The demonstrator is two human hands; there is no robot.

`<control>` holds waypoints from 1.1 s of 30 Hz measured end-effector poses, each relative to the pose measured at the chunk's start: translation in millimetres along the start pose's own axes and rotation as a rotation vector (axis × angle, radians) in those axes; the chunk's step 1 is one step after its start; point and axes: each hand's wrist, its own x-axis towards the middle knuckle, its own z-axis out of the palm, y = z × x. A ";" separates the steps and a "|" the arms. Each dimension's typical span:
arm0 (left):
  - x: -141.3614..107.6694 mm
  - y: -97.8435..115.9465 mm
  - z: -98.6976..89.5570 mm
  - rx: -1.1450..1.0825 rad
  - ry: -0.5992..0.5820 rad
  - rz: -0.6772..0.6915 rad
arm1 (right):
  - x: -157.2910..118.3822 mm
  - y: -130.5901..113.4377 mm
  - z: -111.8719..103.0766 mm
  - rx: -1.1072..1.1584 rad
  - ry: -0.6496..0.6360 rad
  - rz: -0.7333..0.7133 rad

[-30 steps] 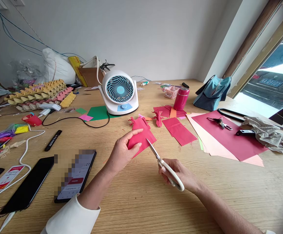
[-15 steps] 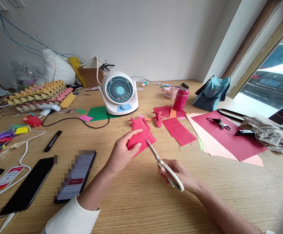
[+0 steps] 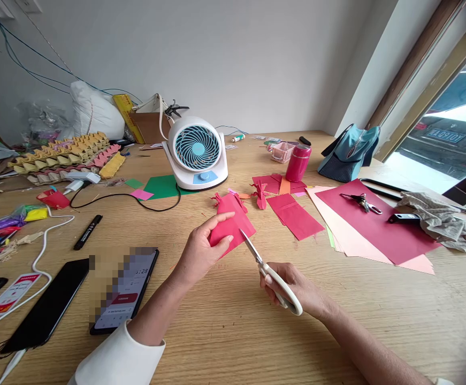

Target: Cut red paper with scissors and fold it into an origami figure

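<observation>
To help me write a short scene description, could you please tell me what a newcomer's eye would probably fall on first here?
Probably the white fan with blue blades, upright near the middle of the table. Then the two hands at front centre: the left holds red paper, the right white-handled scissors.
</observation>
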 end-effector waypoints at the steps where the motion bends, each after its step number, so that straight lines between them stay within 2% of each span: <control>1: 0.1 0.1 0.0 0.001 0.001 -0.001 | -0.1 0.5 0.1 -0.001 0.002 0.002; 12: -0.3 -3.5 1.1 -0.010 0.009 -0.012 | -0.2 -5.1 3.3 0.007 0.019 -0.013; 23: -0.8 -1.5 -0.2 -0.017 0.002 -0.006 | -1.2 1.5 3.7 0.033 0.017 -0.056; 33: -2.7 6.5 -11.9 -0.007 0.016 0.043 | -6.9 -13.0 6.2 0.121 -0.096 -0.112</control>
